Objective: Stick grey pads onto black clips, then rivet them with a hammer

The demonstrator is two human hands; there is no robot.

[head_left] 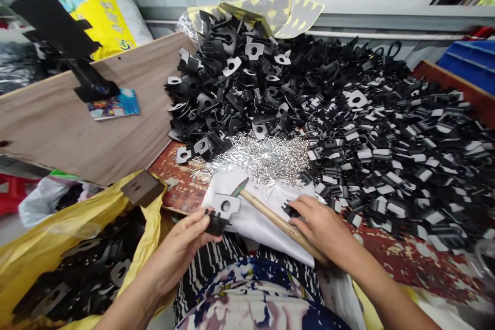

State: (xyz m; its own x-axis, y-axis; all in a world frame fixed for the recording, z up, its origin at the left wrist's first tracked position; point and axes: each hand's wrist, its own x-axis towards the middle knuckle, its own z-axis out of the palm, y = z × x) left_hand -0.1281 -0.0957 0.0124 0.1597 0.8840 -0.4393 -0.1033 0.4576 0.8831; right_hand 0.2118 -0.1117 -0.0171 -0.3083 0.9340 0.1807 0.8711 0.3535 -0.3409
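So the left hand (185, 237) has a black clip (217, 223) pinched between thumb and fingers, near the front edge of the table (406, 263). The clip's grey flat tab with a round hole sticks out on the far right side. The right hand (323, 224) has thumb and fingertips closed in on a small black toothed piece (288, 210); it's half hidden by the fingers, so its full shape is hard to be sure of. The two hands are well apart.

Between them there's a hammer (276, 219) lying slantwise on a white cloth (222, 185), head at the far left, wooden handle running nearer and right until it goes under the right hand. Can't tell whether hand and handle touch.

Just past the cloth is a messy pile of shiny metal pins (266, 157). Behind that, a big heap of black clips with grey tabs (232, 87), and to the right a wide spread of small black-and-grey pieces (386, 149). Near left, a yellow bag (150, 216) holds more black parts, with a brown block (142, 188) at its rim. Far right, a blue crate (469, 67).
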